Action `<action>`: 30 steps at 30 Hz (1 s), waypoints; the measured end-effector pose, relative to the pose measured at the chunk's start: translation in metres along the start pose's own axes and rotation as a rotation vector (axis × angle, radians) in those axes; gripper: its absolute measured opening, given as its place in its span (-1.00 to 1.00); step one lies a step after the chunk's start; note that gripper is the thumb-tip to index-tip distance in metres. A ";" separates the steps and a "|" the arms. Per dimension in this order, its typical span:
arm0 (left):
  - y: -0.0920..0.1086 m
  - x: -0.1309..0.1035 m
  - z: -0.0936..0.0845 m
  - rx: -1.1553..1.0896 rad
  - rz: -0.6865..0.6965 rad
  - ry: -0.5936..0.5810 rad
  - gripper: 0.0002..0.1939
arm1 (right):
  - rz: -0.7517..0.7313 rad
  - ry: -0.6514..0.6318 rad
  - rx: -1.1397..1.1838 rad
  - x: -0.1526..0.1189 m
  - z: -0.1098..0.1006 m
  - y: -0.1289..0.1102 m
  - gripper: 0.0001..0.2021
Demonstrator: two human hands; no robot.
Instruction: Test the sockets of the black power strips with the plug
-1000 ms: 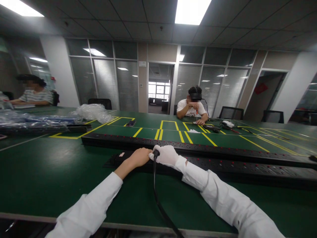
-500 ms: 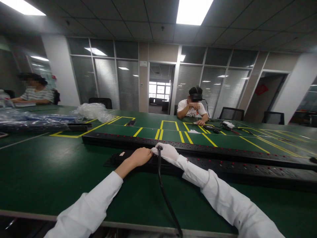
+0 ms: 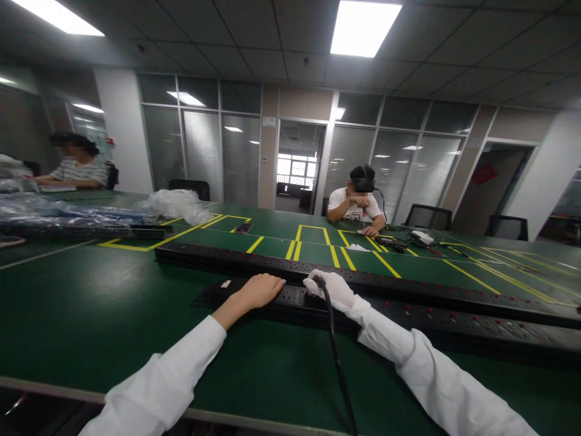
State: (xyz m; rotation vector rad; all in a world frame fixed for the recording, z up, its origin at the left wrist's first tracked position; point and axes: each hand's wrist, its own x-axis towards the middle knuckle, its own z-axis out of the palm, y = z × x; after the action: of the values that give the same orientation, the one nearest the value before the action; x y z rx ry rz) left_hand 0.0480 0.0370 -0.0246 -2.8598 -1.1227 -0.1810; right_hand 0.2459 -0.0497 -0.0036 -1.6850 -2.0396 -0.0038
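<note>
My bare left hand (image 3: 259, 290) lies over the left end of the nearer black power strip (image 3: 291, 296), its fingers stretched out along the top. In my white-gloved right hand (image 3: 334, 289), the fingers are closed round the plug of a black power cord (image 3: 333, 342). The plug itself is mostly hidden by the glove, just above the strip's sockets; I cannot tell whether it touches them. From the glove, the cord hangs toward me and runs out at the bottom. A second, longer-looking power strip (image 3: 218, 254) with red dots lies behind, nearly parallel.
Plastic-wrapped items (image 3: 82, 215) and crumpled clear film (image 3: 177, 204) lie on the left of the green table (image 3: 149, 345). Yellow tape lines (image 3: 313, 227) mark its far half. Across it, a person (image 3: 356, 203) in a headset works near cables; another person (image 3: 77, 163) sits far left.
My right hand has moved right along the strip with the plug, away from my left hand. More sockets show between them. The camera view has shifted slightly.
</note>
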 end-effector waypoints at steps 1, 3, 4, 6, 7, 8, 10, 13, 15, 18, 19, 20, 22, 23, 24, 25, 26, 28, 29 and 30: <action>0.000 0.000 0.000 0.001 -0.002 0.000 -0.60 | -0.004 0.006 -0.068 -0.001 0.000 -0.002 -0.62; 0.000 0.000 0.001 0.005 -0.008 0.003 -0.59 | -0.018 0.030 -0.201 -0.001 0.001 -0.007 -0.63; 0.000 0.001 0.001 0.009 -0.010 0.006 -0.58 | -0.031 0.043 -0.262 -0.001 0.002 -0.010 -0.63; 0.000 0.001 0.001 0.017 -0.011 0.012 -0.57 | -0.078 0.044 -0.361 -0.002 0.002 -0.014 -0.63; 0.000 0.001 0.002 0.021 -0.010 0.016 -0.57 | -0.105 0.037 -0.401 -0.002 0.002 -0.016 -0.63; 0.001 0.001 0.002 0.025 -0.011 0.021 -0.57 | -0.128 0.031 -0.434 -0.003 0.001 -0.018 -0.63; 0.001 0.002 0.003 0.030 -0.018 0.031 -0.55 | -0.149 0.025 -0.477 -0.005 0.001 -0.021 -0.62; 0.001 0.002 0.004 0.033 -0.032 0.041 -0.54 | -0.141 0.027 -0.499 -0.010 0.002 -0.021 -0.59; 0.001 0.002 0.004 0.031 -0.033 0.043 -0.55 | -0.144 0.013 -0.506 -0.013 0.002 -0.020 -0.57; 0.004 0.001 0.002 0.029 -0.035 0.056 -0.56 | -0.159 -0.022 -0.491 -0.016 0.000 -0.018 -0.56; 0.007 0.000 0.002 0.031 -0.035 0.076 -0.56 | -0.159 -0.031 -0.476 -0.016 0.000 -0.017 -0.57; 0.010 -0.001 0.002 0.035 -0.031 0.107 -0.57 | -0.159 -0.035 -0.456 -0.017 -0.001 -0.017 -0.57; 0.019 -0.002 0.002 0.038 -0.006 0.190 -0.58 | -0.171 -0.022 -0.403 -0.020 -0.002 -0.016 -0.57; 0.024 -0.003 0.002 0.034 0.019 0.228 -0.58 | -0.185 -0.008 -0.379 -0.022 -0.002 -0.016 -0.57; 0.029 -0.004 0.003 0.024 0.054 0.260 -0.60 | -0.207 0.010 -0.363 -0.025 -0.002 -0.016 -0.56; 0.033 -0.005 0.004 0.011 0.099 0.283 -0.61 | -0.226 0.032 -0.361 -0.028 -0.003 -0.016 -0.55; 0.037 -0.006 0.004 0.004 0.146 0.299 -0.63 | -0.240 0.052 -0.368 -0.032 -0.003 -0.015 -0.54; 0.043 -0.009 0.005 0.006 0.218 0.317 -0.65 | -0.238 0.080 -0.393 -0.043 -0.003 -0.013 -0.54; 0.044 -0.010 0.005 0.015 0.243 0.319 -0.65 | -0.224 0.090 -0.403 -0.049 -0.003 -0.011 -0.55; 0.044 -0.011 0.004 0.026 0.263 0.315 -0.64 | -0.201 0.100 -0.409 -0.056 -0.004 -0.008 -0.57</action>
State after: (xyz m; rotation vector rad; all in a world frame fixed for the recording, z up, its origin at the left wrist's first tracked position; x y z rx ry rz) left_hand 0.0702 -0.0027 -0.0310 -2.7868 -0.6807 -0.5706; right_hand 0.2459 -0.1042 -0.0185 -1.6546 -2.2291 -0.5966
